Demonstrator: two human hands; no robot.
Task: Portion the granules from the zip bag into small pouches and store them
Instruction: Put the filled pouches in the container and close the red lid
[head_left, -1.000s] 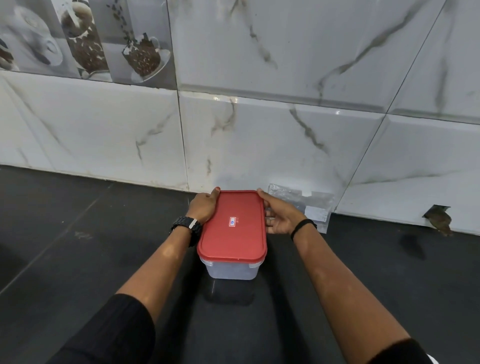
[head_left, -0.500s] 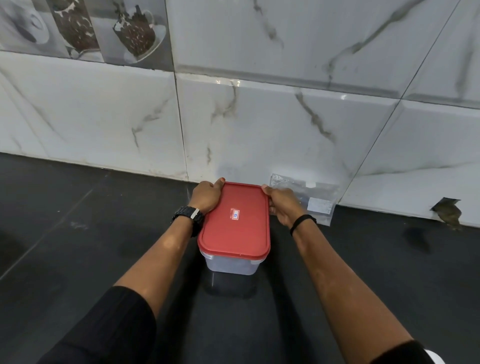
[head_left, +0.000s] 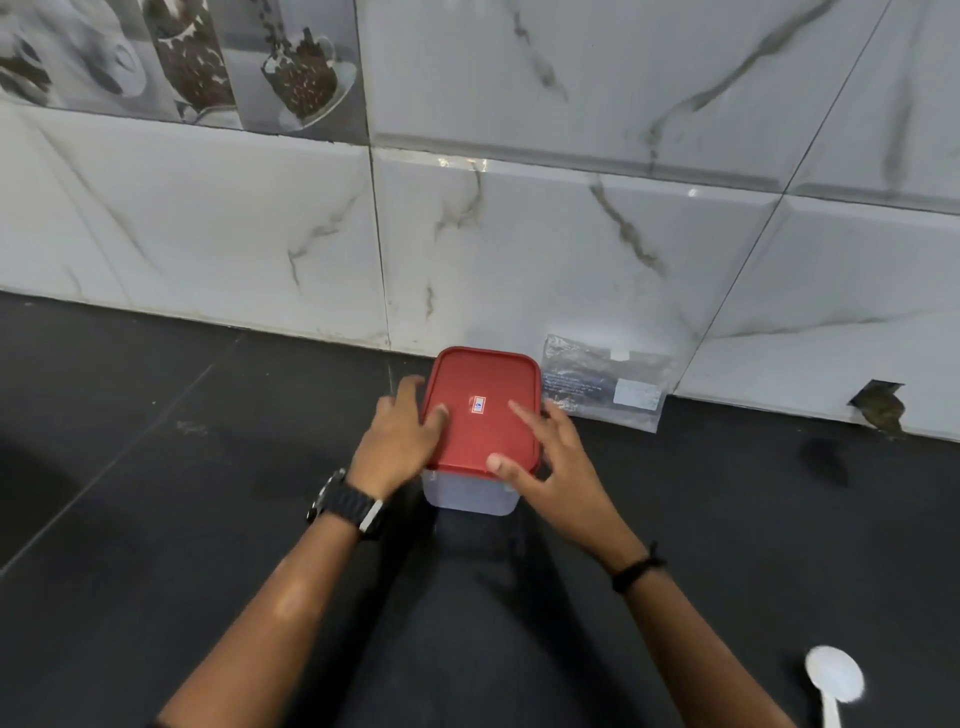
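A clear plastic container (head_left: 470, 493) with a red lid (head_left: 483, 384) stands on the dark counter close to the tiled wall. My left hand (head_left: 397, 441) lies at the lid's left edge with relaxed fingers, its thumb on the lid. My right hand (head_left: 550, 462) hovers at the lid's near right corner, fingers spread and straight, thumb touching the lid's rim. A clear zip bag (head_left: 602, 384) leans against the wall just right of the container. What the container holds is hidden.
A white plastic spoon (head_left: 834, 680) lies on the dark counter (head_left: 156, 519) at the near right. The marble-tiled wall (head_left: 519, 234) runs along the back, with a chipped hole (head_left: 878, 408) at its right base.
Both hands have let go of the container's far end and drawn back toward me, fingers now loose over the lid. The container stands nearer the wall.
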